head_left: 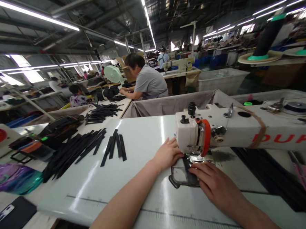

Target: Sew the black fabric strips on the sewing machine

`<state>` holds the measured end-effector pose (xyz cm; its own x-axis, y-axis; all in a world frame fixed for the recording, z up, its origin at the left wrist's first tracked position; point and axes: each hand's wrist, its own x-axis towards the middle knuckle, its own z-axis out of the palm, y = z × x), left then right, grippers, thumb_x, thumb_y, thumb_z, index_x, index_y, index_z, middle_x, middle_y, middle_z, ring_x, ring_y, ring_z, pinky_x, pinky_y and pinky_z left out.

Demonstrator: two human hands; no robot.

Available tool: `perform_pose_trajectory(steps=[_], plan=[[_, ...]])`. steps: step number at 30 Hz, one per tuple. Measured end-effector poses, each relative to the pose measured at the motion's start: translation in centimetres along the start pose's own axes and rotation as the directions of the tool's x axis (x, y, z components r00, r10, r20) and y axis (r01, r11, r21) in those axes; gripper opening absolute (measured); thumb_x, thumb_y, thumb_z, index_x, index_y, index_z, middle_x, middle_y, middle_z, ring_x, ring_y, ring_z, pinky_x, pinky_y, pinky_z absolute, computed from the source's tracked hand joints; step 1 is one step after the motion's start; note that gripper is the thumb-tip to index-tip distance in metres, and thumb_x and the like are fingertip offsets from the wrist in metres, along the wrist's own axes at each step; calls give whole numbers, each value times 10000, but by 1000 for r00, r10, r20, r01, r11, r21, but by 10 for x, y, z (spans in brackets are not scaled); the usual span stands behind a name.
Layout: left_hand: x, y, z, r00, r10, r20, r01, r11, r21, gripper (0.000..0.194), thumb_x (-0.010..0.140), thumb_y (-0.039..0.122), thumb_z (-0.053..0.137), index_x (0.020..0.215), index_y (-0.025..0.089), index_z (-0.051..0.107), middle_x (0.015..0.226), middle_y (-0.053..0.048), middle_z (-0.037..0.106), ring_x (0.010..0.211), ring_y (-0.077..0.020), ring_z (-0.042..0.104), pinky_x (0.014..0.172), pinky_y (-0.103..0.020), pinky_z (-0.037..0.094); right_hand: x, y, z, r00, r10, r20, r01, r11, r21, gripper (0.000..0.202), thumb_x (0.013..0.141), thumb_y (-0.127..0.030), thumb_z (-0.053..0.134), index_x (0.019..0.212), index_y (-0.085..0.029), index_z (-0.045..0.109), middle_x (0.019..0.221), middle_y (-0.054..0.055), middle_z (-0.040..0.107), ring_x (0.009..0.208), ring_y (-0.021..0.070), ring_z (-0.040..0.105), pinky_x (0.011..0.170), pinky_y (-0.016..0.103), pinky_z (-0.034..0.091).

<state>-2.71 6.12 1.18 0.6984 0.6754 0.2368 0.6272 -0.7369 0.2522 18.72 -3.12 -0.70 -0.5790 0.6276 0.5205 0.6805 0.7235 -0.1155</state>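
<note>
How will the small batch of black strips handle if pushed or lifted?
The black strips look thin and narrow, so probably light; they lie straight, suggesting some stiffness. Some seem to overlap, so lifting one may drag another. The glossy tabletop might let them slide.

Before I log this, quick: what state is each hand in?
Left hand: fingers bent beside the sewing machine; grip can't be told.
Right hand: fingertips on the black strip; whether it pinches can't be told.

Worked strip (189,174): black, narrow, flat, partly hidden, set in from the surface's (143,129) near edge. Short black strips (73,150): loose, overlapping heap by left edge; few more (115,148) fanned beside it. Long black strips (271,176): bunched, slanting toward near right corner.
</note>
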Motion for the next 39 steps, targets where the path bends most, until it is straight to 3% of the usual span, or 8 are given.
perform_pose_trajectory(steps=[2, 4, 6, 9, 11, 14, 17, 39], plan=[[-9, -4, -9, 990, -138, -21, 139, 988, 67, 185, 957, 299, 550, 945, 230, 722, 1049, -46, 682, 1093, -233, 577, 1041, -395, 408, -1, 0, 1, 1000, 16, 4, -16, 1000, 22, 357, 840, -44, 446, 1112, -184, 629, 1112, 87, 660, 1006, 241, 614, 878, 412, 543], [-19, 0, -17, 941, -335, -41, 337, 933, 127, 240, 961, 300, 537, 856, 200, 728, 962, -61, 672, 958, -227, 615, 926, -361, 471, -1, 1, 2, 999, 32, 11, -32, 999, 41, 361, 844, -47, 448, 1119, -194, 629, 1126, 86, 656, 1010, 243, 615, 882, 418, 543], [-26, 14, -16, 889, -457, -28, 458, 884, 99, 268, 965, 293, 526, 821, 186, 725, 888, -57, 653, 816, -202, 628, 794, -319, 505, -1, 0, 3, 999, 39, 18, -40, 997, 61, 362, 858, -64, 458, 1150, -203, 623, 1156, 88, 647, 1026, 249, 613, 891, 433, 539], [-29, 45, -3, 912, -409, -1, 408, 911, -62, 255, 973, 240, 501, 839, 185, 711, 849, -38, 637, 759, -172, 621, 723, -277, 505, -1, -1, 1, 999, 29, 39, -33, 992, 122, 328, 893, -129, 509, 1191, -218, 611, 1195, 91, 631, 1072, 259, 598, 918, 451, 526], [-30, 58, 6, 932, -359, -56, 351, 929, -121, 237, 964, 207, 509, 840, 183, 710, 897, -50, 642, 844, -191, 617, 774, -296, 506, -1, -2, -1, 998, 22, 66, -34, 984, 176, 276, 902, -184, 561, 1168, -228, 620, 1190, 88, 628, 1089, 258, 591, 931, 447, 521], [-36, 58, 10, 955, -263, -136, 234, 952, -198, 135, 921, 192, 591, 948, 204, 723, 1114, -65, 651, 1046, -234, 582, 919, -365, 482, -3, -3, -5, 993, 30, 114, -57, 968, 243, 187, 889, -240, 624, 1075, -246, 639, 1171, 72, 627, 1096, 253, 590, 934, 429, 522], [-43, 51, 9, 977, -165, -132, 122, 951, -286, 198, 883, 186, 657, 1073, 222, 701, 1252, -54, 636, 1176, -247, 542, 1016, -401, 444, -5, -1, -4, 990, 53, 131, -88, 957, 275, 139, 882, -255, 639, 1021, -248, 633, 1171, 67, 624, 1102, 251, 591, 938, 421, 519], [-35, 72, 11, 954, -295, -57, 286, 950, -126, 198, 898, 164, 628, 1093, 179, 653, 1283, -58, 634, 1220, -254, 544, 1030, -432, 473, -7, 1, -9, 979, 116, 167, -160, 946, 284, 180, 843, -197, 622, 1019, -237, 620, 1174, 66, 636, 1127, 233, 577, 970, 398, 494]])
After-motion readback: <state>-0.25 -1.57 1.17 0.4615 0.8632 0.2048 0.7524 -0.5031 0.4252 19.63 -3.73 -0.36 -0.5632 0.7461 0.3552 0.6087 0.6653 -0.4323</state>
